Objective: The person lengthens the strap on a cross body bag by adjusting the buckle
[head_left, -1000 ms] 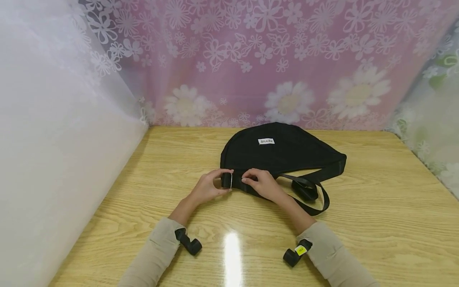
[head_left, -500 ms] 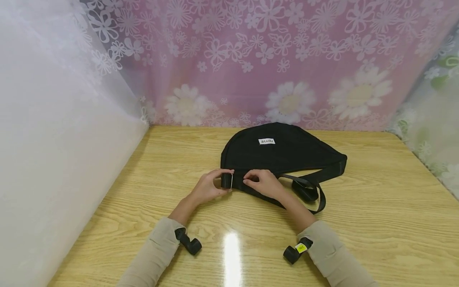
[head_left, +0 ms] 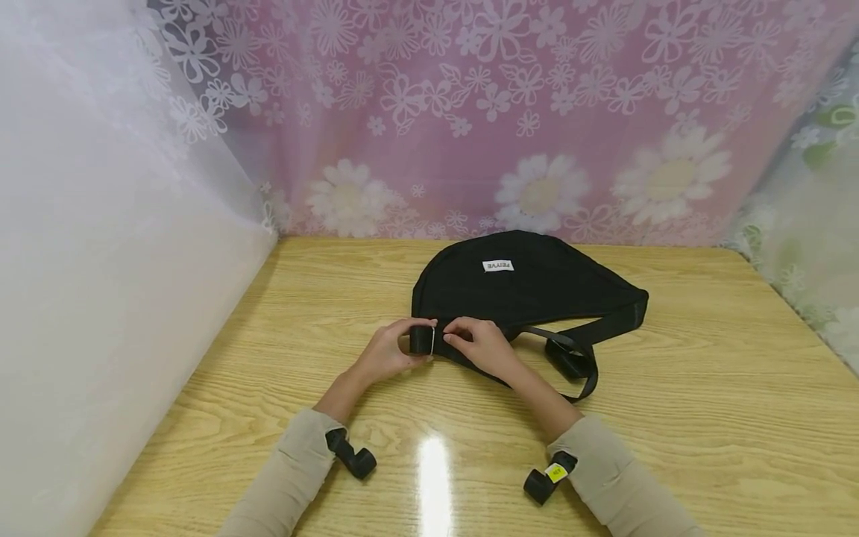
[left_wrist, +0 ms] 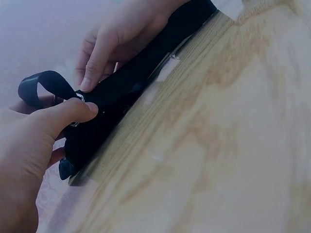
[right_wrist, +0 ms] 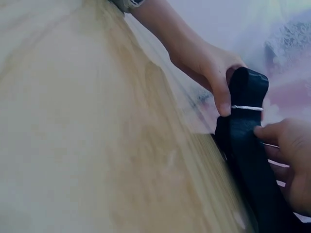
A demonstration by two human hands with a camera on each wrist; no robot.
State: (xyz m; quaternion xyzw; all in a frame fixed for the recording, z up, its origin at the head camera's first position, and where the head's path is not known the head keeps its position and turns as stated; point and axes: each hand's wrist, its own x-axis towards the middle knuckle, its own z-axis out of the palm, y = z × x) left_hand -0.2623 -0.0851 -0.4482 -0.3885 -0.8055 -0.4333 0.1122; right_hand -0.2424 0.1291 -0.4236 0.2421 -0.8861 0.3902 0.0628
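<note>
Flowered cloth (head_left: 436, 89) hangs behind a black bag (head_left: 530, 291), which lies on a wooden bench (head_left: 705, 418). At the bag's near left corner, the left hand (head_left: 388, 352) has its grip closed on a metal buckle (right_wrist: 248, 108), thumb and finger at either end, a strap (right_wrist: 245, 141) looping beyond it; along the bag's near edge, the right hand (head_left: 485, 347) pinches that strap, with a white label (head_left: 498, 265) on the bag's far part and a slack loop (head_left: 593, 375) off the bag's near right side.
</note>
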